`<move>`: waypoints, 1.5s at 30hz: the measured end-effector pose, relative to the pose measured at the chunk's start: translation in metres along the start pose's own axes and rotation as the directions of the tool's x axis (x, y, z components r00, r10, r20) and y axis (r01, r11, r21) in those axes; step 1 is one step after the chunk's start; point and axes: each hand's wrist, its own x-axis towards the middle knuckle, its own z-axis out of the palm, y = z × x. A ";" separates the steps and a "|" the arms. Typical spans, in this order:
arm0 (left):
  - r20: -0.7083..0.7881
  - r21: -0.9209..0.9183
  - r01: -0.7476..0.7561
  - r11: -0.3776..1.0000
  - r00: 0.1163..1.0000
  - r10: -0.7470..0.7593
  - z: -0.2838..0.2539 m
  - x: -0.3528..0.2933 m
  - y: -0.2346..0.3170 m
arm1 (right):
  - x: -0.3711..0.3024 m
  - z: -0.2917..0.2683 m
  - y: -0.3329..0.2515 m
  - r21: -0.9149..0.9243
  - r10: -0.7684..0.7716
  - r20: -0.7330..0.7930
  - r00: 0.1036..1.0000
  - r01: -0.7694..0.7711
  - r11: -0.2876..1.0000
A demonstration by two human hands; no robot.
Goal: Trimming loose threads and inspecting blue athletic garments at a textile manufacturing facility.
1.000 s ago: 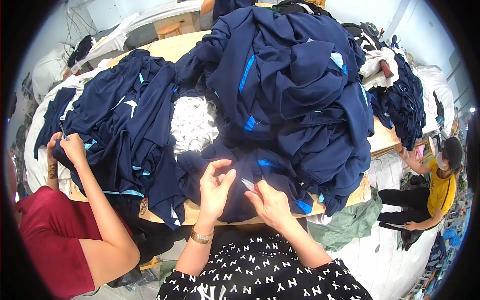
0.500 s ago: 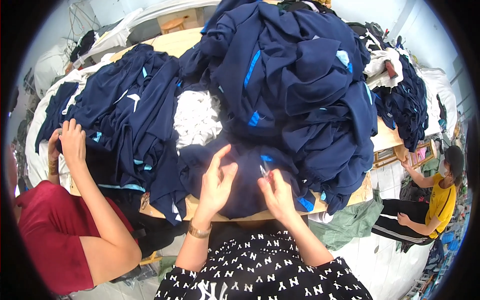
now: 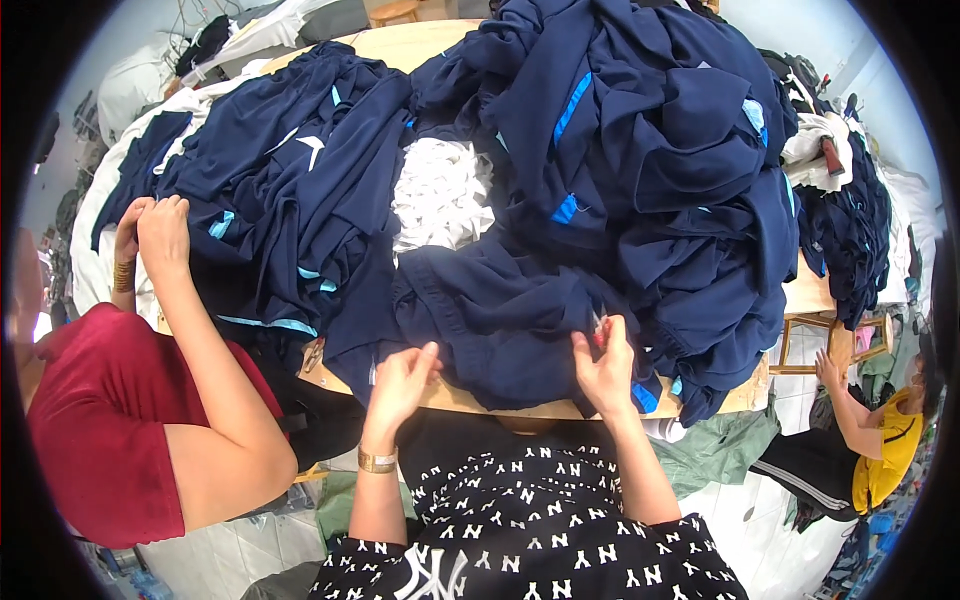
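Observation:
A navy blue garment [image 3: 500, 320] with a gathered waistband lies spread at the table's near edge in front of me. At its lower left corner is my left hand [image 3: 400, 390], fingers loosely stretched and the thumb side next to the cloth. My right hand [image 3: 607, 372] is closed around small red-handled thread snips [image 3: 600, 335], their blades pointing up over the garment's right side. Most of the snips is hidden by my fingers. Just behind the garment sits a heap of small white fabric strips [image 3: 440, 195].
A big mound of navy garments [image 3: 650, 140] with blue patches rises behind on the right. More navy garments [image 3: 290, 170] lie at left, where a co-worker in red [image 3: 150, 430] handles cloth. Another snips-like tool [image 3: 313, 355] lies at the table edge [image 3: 745, 390]. A person in yellow [image 3: 885, 450] is far right.
Both hands have moved apart and toward me, the left down to the garment's edge, the right outward with the snips. The garment now lies flatter, its waistband showing. The view has shifted.

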 end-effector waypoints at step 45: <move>0.271 -0.962 0.265 0.070 0.957 0.099 0.106 -0.005 0.118 | -0.012 -0.039 -0.022 -0.170 -0.150 0.067 0.986 0.159 0.973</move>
